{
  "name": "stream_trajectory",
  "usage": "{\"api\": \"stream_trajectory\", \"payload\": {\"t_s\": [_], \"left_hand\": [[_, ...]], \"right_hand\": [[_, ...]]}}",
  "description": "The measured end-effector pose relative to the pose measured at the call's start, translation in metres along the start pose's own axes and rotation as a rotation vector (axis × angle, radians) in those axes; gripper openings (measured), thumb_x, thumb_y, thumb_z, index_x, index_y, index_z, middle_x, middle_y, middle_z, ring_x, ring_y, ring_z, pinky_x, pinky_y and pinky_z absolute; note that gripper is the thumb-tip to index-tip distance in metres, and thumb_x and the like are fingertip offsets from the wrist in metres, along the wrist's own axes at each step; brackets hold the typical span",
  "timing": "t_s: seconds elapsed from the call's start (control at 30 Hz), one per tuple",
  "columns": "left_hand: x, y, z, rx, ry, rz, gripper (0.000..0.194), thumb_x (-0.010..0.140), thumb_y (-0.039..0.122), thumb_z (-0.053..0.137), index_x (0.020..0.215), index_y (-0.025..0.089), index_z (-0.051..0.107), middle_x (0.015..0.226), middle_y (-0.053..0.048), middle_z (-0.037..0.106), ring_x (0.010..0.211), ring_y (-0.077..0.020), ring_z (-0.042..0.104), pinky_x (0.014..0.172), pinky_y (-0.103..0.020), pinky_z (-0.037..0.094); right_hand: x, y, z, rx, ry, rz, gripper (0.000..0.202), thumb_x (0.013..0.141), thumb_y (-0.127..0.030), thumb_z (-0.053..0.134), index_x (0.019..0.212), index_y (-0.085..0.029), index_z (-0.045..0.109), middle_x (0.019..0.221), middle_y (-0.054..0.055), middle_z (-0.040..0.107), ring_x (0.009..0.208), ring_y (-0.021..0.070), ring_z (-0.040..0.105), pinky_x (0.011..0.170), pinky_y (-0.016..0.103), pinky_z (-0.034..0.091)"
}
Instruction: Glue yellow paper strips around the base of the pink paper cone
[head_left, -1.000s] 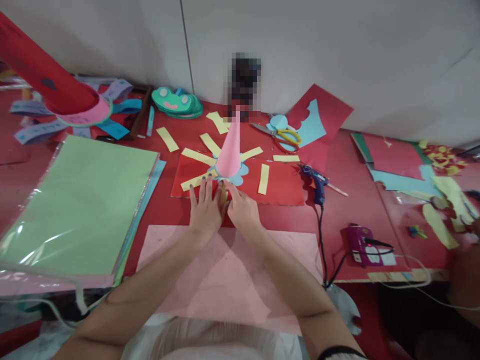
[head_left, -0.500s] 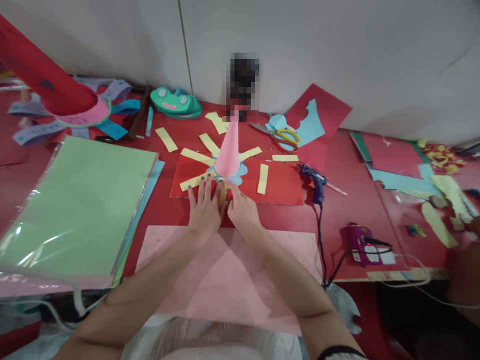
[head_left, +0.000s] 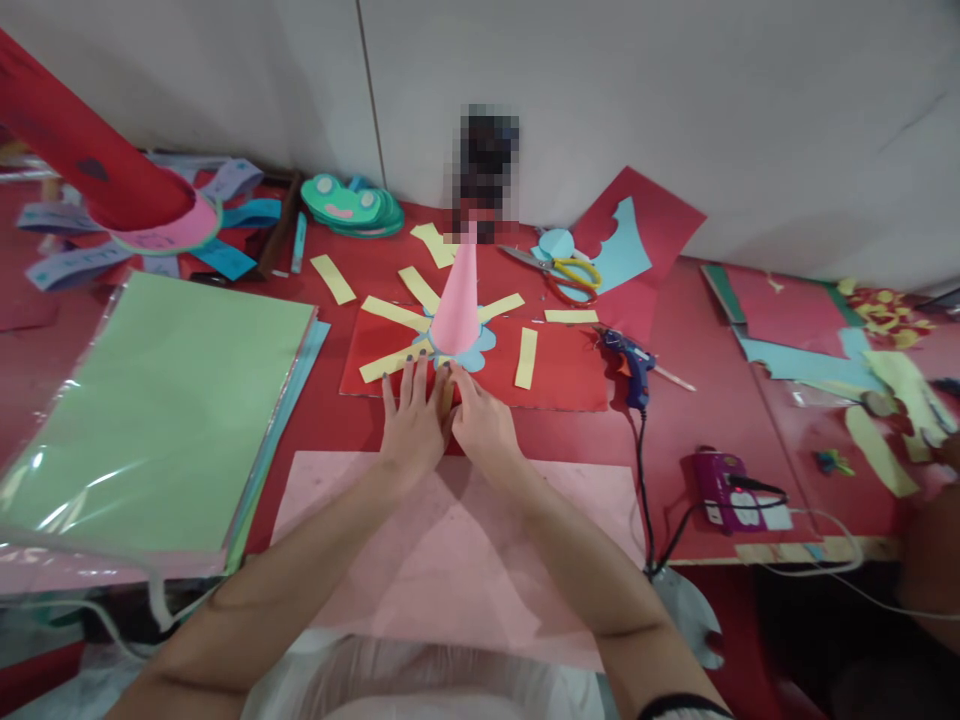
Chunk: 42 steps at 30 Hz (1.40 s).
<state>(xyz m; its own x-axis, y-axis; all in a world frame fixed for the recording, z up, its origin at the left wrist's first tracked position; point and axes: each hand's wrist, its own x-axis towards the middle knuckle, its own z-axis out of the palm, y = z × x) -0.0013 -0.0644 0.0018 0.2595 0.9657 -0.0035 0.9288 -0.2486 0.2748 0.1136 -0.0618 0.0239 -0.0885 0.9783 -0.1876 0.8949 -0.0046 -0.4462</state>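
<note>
A pink paper cone (head_left: 456, 310) stands upright on a blue scalloped paper piece (head_left: 480, 350), over a red sheet (head_left: 566, 375). Yellow strips (head_left: 394, 314) fan out around its base. My left hand (head_left: 412, 420) lies with fingers spread at the sheet's front edge, fingertips by a lower-left strip. My right hand (head_left: 484, 425) is beside it, fingers bent, pressing at a yellow strip (head_left: 445, 390) that runs toward me from the cone's base. Both hands partly hide this strip.
Scissors (head_left: 574, 275) and a glue gun (head_left: 636, 365) lie right of the cone. A green sheet pack (head_left: 157, 420) is at left, a pink sheet (head_left: 457, 550) in front. A purple power box (head_left: 727, 490) with cables sits right. Part of another person shows at far right.
My left hand has shifted very slightly right, and my right hand slightly left. The fingers still meet at the front strip; the cone has not visibly moved.
</note>
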Motion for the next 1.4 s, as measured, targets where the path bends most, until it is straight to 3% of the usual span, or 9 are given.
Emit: {"api": "stream_trajectory", "payload": {"t_s": [0.2, 0.37, 0.7, 0.93, 1.13, 1.3, 1.4], "left_hand": [[0.001, -0.003, 0.001, -0.038, 0.002, -0.011, 0.054, 0.096, 0.032, 0.040, 0.147, 0.014, 0.039, 0.158, -0.019, 0.028, 0.147, -0.0357, 0.021, 0.116, -0.064, 0.014], [0.001, -0.002, 0.003, -0.027, 0.028, -0.027, 0.052, 0.095, 0.030, 0.040, 0.145, 0.015, 0.043, 0.158, -0.018, 0.028, 0.147, -0.0373, 0.021, 0.116, -0.065, 0.015], [0.004, -0.004, 0.004, -0.090, 0.004, -0.055, 0.050, 0.096, 0.030, 0.038, 0.143, 0.019, 0.045, 0.158, -0.016, 0.028, 0.147, -0.0374, 0.021, 0.114, -0.069, 0.016], [0.006, -0.008, 0.004, -0.180, 0.003, -0.090, 0.047, 0.095, 0.032, 0.038, 0.140, 0.024, 0.050, 0.157, -0.011, 0.032, 0.147, -0.0331, 0.023, 0.117, -0.063, 0.016], [0.010, -0.012, 0.010, -0.288, 0.128, -0.121, 0.044, 0.094, 0.032, 0.038, 0.135, 0.028, 0.053, 0.151, -0.009, 0.043, 0.144, -0.0305, 0.032, 0.117, -0.061, 0.019], [0.012, -0.015, 0.007, -0.465, 0.261, -0.079, 0.044, 0.093, 0.034, 0.043, 0.133, 0.021, 0.052, 0.146, -0.012, 0.048, 0.140, -0.0284, 0.038, 0.115, -0.053, 0.032], [0.014, -0.018, 0.004, -0.566, 0.295, -0.027, 0.043, 0.092, 0.034, 0.046, 0.131, 0.018, 0.052, 0.142, -0.014, 0.052, 0.135, -0.0268, 0.044, 0.113, -0.050, 0.037]], "right_hand": [[-0.004, -0.003, -0.001, 0.017, 0.020, -0.012, 0.070, 0.082, -0.006, 0.035, 0.151, -0.021, 0.032, 0.136, 0.006, 0.061, 0.100, 0.0189, 0.068, 0.080, 0.030, 0.055], [-0.004, -0.004, -0.005, 0.079, -0.043, 0.023, 0.068, 0.083, -0.006, 0.036, 0.149, -0.023, 0.034, 0.132, 0.003, 0.064, 0.099, 0.0191, 0.068, 0.083, 0.030, 0.054], [-0.001, -0.002, -0.005, 0.127, -0.026, 0.046, 0.067, 0.080, -0.005, 0.037, 0.144, -0.025, 0.040, 0.132, 0.002, 0.063, 0.098, 0.0218, 0.069, 0.082, 0.034, 0.055], [-0.003, -0.002, -0.002, 0.158, -0.002, 0.017, 0.065, 0.081, -0.006, 0.037, 0.144, -0.024, 0.040, 0.132, 0.004, 0.063, 0.095, 0.0218, 0.070, 0.077, 0.033, 0.055], [-0.004, -0.003, -0.001, 0.143, -0.040, 0.036, 0.061, 0.082, -0.008, 0.037, 0.141, -0.020, 0.044, 0.116, 0.009, 0.070, 0.096, 0.0263, 0.070, 0.078, 0.039, 0.056], [-0.005, 0.003, 0.005, 0.260, 0.036, -0.015, 0.067, 0.077, -0.006, 0.038, 0.143, -0.022, 0.041, 0.138, 0.008, 0.058, 0.109, 0.0255, 0.065, 0.083, 0.039, 0.056], [-0.005, 0.009, 0.005, 0.399, 0.105, -0.045, 0.068, 0.074, -0.004, 0.037, 0.138, -0.026, 0.044, 0.139, 0.004, 0.057, 0.108, 0.0221, 0.064, 0.084, 0.038, 0.055]]}}
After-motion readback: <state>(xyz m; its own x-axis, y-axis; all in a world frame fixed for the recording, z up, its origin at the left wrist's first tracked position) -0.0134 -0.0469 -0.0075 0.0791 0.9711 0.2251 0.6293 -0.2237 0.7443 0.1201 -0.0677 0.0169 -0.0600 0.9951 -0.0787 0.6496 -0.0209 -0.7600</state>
